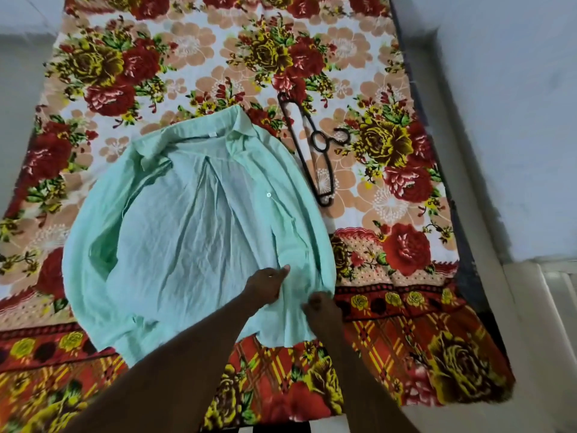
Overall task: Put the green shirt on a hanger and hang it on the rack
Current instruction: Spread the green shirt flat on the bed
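Note:
A light green shirt lies spread open on the bed, collar toward the far side, inside facing up. A black hanger rests on the bedsheet just right of the shirt's collar and shoulder, its hook pointing right. My left hand pinches the shirt's right front edge near the hem. My right hand grips the same lower right edge of the shirt, fingers curled into the cloth. No rack is in view.
The bed carries a floral sheet in red, yellow and peach. Grey walls run along the right side and the far left. A pale ledge sits at the lower right.

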